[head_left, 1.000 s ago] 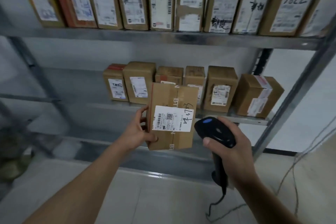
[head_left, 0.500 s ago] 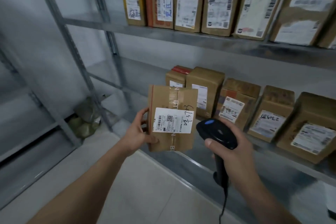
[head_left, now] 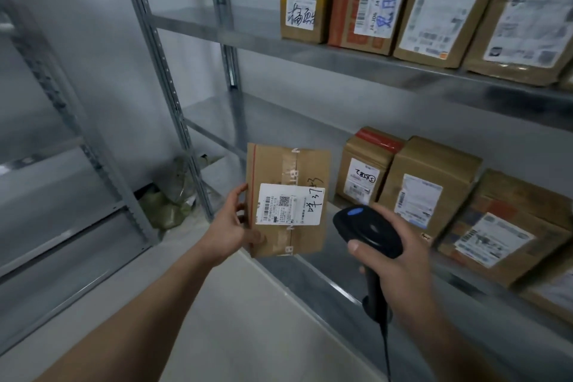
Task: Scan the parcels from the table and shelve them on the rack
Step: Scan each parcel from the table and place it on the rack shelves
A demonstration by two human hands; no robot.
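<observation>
Parcel (head_left: 288,200) in left hand (head_left: 228,233), near scanner (head_left: 366,230)

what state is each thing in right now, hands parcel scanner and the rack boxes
parcel, upright, label facing the camera, gripped by left hand
scanner, gripped by right hand, cord hanging down
rack boxes, standing on two shelves, labels outward

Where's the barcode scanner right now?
Head view, lower right of centre: the scanner is gripped in the right hand, just right of the parcel the left hand holds.
</observation>
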